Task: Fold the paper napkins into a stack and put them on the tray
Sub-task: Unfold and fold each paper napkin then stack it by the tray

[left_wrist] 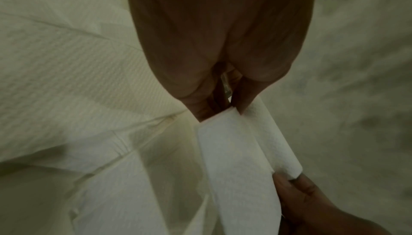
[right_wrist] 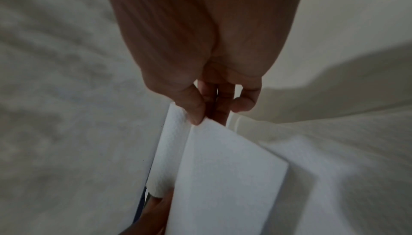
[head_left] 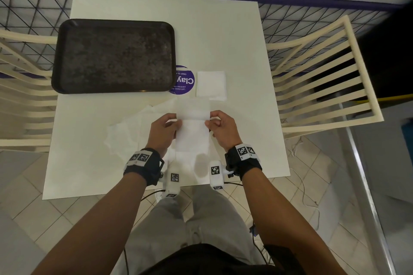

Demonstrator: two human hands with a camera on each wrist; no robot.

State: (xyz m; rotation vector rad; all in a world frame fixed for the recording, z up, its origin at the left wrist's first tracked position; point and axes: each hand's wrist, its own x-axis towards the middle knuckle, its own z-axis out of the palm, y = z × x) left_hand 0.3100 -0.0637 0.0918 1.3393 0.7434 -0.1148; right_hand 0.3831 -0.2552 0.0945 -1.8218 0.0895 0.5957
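A white paper napkin (head_left: pixel 192 134) is held between both hands above the table's near middle, bent along a crosswise fold. My left hand (head_left: pixel 166 127) pinches its left edge and my right hand (head_left: pixel 220 128) pinches its right edge. In the left wrist view the left hand (left_wrist: pixel 225 110) nips the napkin (left_wrist: pixel 240 159) at the fold. The right wrist view shows the right hand (right_wrist: pixel 207 115) pinching the napkin (right_wrist: pixel 223 177) there too. A folded napkin (head_left: pixel 211 83) lies flat beyond the hands. The dark tray (head_left: pixel 114 56) sits far left, with nothing on it.
Several unfolded napkins (head_left: pixel 131 131) lie rumpled on the white table (head_left: pixel 241 35) left of and under my hands. A purple round sticker (head_left: pixel 185 80) shows beside the tray. Cream slatted chairs (head_left: pixel 321 73) flank the table on both sides.
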